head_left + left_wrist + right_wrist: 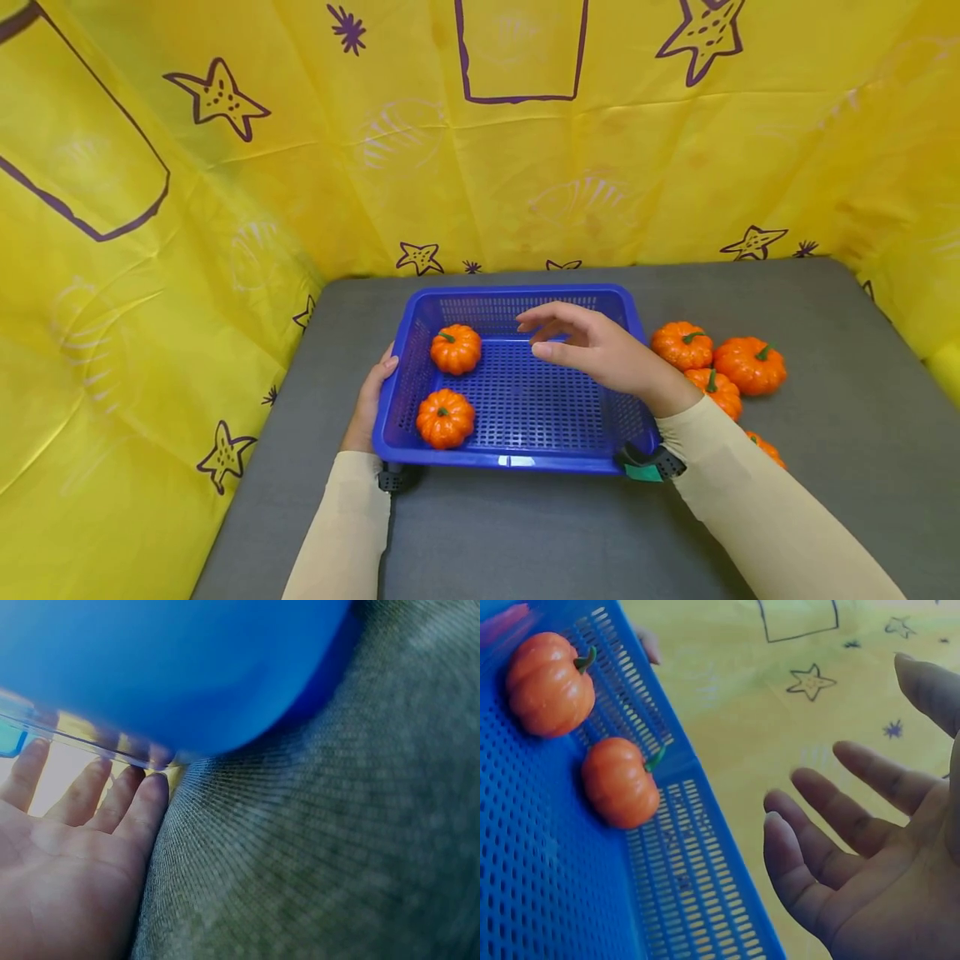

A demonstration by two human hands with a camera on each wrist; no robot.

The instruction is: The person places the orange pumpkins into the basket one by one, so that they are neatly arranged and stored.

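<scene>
Holds the right hand (600,350) above the right half of the basket (525,417) at the centre of the head view, palm down and tilted leftward, with the right sleeve (757,508) slanted up from the lower right corner. Rests the left hand (367,404) along the outside of the basket's left wall, just left of centre, above the left sleeve (337,525) at the bottom edge. Shows one basket and six visible pumpkins (455,349): two inside, one above the other along the left wall, well apart from the right hand; and four on the table (540,533) at the right of the frame, three of them close together, the lowest partly hidden behind the right sleeve. Curves the right fingers (836,806) gently, slightly apart, with a gap to the thumb and nothing held, in front of the cloth (735,735) at the right of the right wrist view. Lays the left fingers (146,806) nearly straight, slightly apart, tips against the basket, at the left of the left wrist view.
</scene>
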